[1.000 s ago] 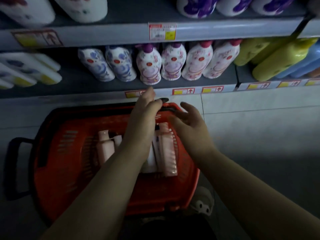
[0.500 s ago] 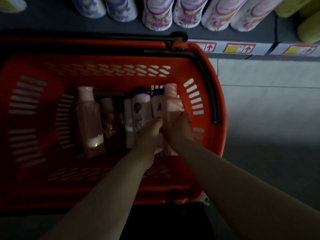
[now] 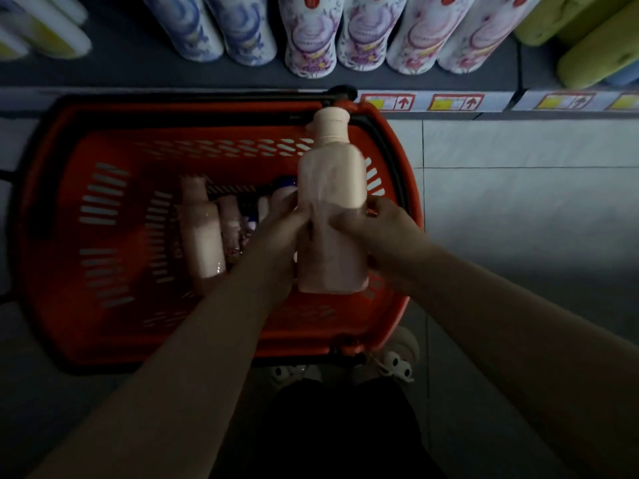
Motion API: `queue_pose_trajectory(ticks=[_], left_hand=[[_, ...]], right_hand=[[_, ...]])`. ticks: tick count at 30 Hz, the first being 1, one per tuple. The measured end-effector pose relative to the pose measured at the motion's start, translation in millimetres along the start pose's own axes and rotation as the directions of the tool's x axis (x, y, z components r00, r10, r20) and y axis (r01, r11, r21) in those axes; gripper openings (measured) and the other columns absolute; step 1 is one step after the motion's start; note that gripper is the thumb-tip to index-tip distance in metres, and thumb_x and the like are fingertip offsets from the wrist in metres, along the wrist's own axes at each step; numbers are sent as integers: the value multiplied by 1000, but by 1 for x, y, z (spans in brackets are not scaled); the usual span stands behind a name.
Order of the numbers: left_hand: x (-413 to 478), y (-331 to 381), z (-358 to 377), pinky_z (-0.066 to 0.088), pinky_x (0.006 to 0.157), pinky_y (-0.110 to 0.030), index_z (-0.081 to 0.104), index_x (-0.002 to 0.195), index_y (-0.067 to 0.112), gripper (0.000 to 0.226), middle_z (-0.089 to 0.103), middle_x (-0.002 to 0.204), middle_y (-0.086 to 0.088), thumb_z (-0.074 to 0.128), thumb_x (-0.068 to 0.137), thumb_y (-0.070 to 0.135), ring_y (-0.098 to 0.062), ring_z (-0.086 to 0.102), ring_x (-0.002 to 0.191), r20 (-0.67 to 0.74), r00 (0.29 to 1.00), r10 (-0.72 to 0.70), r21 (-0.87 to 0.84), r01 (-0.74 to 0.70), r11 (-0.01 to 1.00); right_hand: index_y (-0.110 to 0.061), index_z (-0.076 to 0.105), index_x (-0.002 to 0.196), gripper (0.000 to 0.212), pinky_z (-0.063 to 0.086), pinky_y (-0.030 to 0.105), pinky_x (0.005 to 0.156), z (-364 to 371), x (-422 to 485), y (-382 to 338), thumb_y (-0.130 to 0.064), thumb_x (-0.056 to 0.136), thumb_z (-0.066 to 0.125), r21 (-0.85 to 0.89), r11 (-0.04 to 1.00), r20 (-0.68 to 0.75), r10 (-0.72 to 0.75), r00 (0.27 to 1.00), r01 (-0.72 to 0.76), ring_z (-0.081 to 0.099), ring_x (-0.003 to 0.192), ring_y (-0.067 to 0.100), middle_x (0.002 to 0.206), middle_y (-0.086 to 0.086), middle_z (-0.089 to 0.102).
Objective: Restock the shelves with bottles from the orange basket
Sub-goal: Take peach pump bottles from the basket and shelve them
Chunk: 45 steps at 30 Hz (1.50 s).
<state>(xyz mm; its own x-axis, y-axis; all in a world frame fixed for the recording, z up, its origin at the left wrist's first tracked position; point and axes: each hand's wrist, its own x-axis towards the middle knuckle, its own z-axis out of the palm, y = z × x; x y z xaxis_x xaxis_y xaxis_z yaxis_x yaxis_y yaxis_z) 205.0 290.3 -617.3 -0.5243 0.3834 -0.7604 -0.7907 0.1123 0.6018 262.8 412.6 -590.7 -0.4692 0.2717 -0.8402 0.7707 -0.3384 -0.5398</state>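
Both hands, left (image 3: 280, 224) and right (image 3: 375, 224), grip a pink bottle (image 3: 330, 188) above the orange basket (image 3: 103, 140) below the shelf (image 3: 145, 76).

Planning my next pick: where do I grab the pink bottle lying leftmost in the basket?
Grip the leftmost bottle across its body, from above through the basket's open top: it lies flat, cap toward the shelf, left side free, a neighbour close on its right. The left hand and right hand hold the raised bottle.

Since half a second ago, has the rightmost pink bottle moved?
Yes. The pink bottle has risen off the floor of the orange basket; its cap now overlaps the far rim.
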Motion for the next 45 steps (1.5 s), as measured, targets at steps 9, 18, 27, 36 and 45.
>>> queue_pose_trajectory(ticks=[9,18,27,36,45], left_hand=[[-68,99,33,50,88,-46,66,112,21,29,72,103,-7,64,83,26,-24,67,95,212,977,2,126,-30,992],[-94,174,113,56,80,-40,63,119,12,52,70,107,-13,67,71,31,-23,68,91,334,938,90,44,-111,993],[-103,212,200,53,89,-50,57,125,17,58,71,110,-10,68,70,29,-26,68,101,262,937,233,50,-255,966],[-127,256,300,58,67,-35,56,127,18,54,69,114,-5,64,75,29,-18,69,95,270,854,444,21,-466,884],[-137,313,368,56,87,-42,53,131,11,46,66,118,-14,56,87,21,-23,66,105,263,705,659,50,-692,721]], right_hand=[[-7,55,124,57,50,55,92,-26,-88,-66,-28,72,66,291,955,191,-126,974,66,64,107,35,116,18,67],[-5,54,125,39,56,43,84,-78,-147,-144,-13,87,57,404,881,150,-329,932,246,65,107,31,119,19,65],[-12,55,119,29,58,39,81,-154,-150,-197,-20,92,54,394,848,127,-432,893,355,69,100,25,106,12,71],[-20,61,107,32,58,31,74,-249,-173,-272,-28,77,69,155,784,124,-619,776,601,71,91,16,98,2,74],[-18,63,98,8,42,7,45,-306,-210,-350,-17,90,59,-98,614,86,-778,622,783,62,53,-5,62,-14,68]])
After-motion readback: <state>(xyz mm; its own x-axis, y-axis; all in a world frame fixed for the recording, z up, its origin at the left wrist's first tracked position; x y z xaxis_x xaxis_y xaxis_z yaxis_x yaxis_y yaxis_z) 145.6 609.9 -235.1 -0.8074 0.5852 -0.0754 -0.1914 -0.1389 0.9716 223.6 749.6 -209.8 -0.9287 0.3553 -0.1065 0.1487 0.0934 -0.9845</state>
